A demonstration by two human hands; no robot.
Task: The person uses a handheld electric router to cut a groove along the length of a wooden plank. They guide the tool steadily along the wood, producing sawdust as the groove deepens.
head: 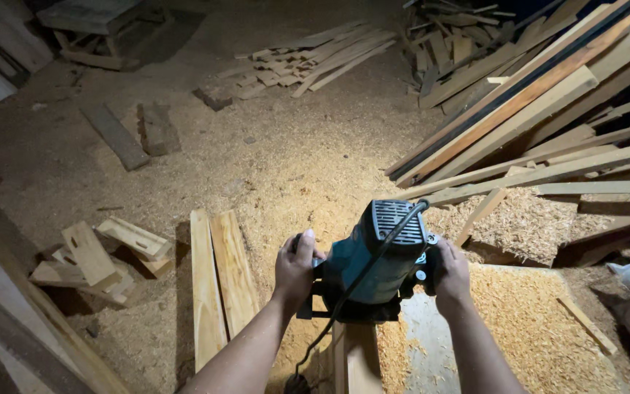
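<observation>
Gripping the teal router [382, 255] by its two side handles, I had it standing upright on the narrow wooden strip [355, 357] directly between my hands. My left hand [294, 268] was closed around the left handle, fingers curled over the knob, and my right hand [450, 273] was wrapped the same way around the right one. The black power cord [362, 277] ran from the router's vented top down its front and off toward me, between my forearms. Under my right hand lay a flat board [432, 350] heaped with wood shavings [526, 328]. Just left of my left hand, two planks [216, 281] lay side by side on the sawdust-covered floor [278, 160]. Farther left sat a small heap of wood offcuts [100, 259]. Beyond my right hand, long boards [541, 109] leaned in a stack, well apart from the router.
</observation>
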